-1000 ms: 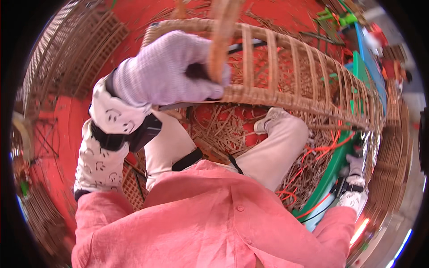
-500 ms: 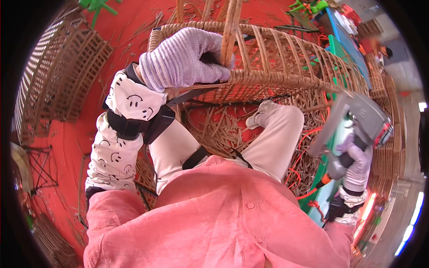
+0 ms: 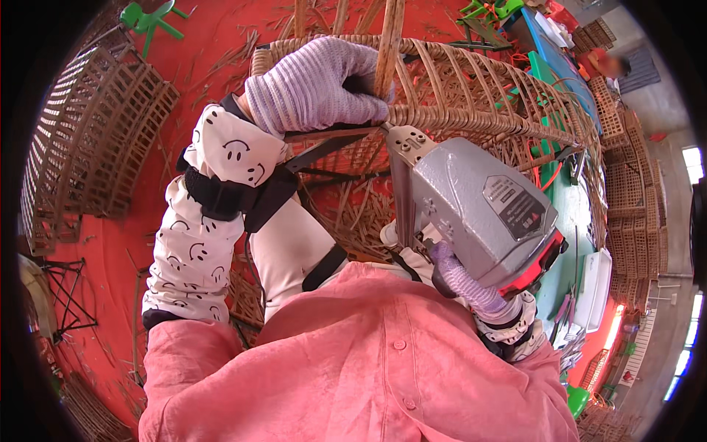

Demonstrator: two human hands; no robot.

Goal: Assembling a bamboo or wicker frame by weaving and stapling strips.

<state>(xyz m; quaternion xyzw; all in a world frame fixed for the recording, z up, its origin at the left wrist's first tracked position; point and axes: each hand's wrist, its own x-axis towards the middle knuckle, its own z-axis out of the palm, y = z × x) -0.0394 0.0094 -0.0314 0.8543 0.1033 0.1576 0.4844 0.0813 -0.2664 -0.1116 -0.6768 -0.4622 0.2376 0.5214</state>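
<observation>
A brown wicker basket (image 3: 471,118) lies in front of me, its wrapped rim toward me and an upright strip (image 3: 388,55) crossing that rim. My left hand (image 3: 317,85), in a striped lilac glove, is closed round the rim and strip; its fingertips are partly hidden. My right hand (image 3: 471,283), gloved alike, grips the handle of a grey nail gun (image 3: 479,195) with a red and black rear end. The gun's nose is close to the rim beside my left fingertips; whether it touches cannot be seen. Its magazine hangs toward my knees.
Brown lattice baskets (image 3: 88,140) stand at left, with more stacked baskets (image 3: 626,214) at right. A green stool (image 3: 147,22) is far left. At right are a white tray (image 3: 595,287) and another person (image 3: 607,66). Wood scraps (image 3: 353,210) litter the red floor.
My right hand has brought the nail gun from the far right inward to the basket rim beside my left hand. My left hand keeps its hold, shifted slightly right in the picture.
</observation>
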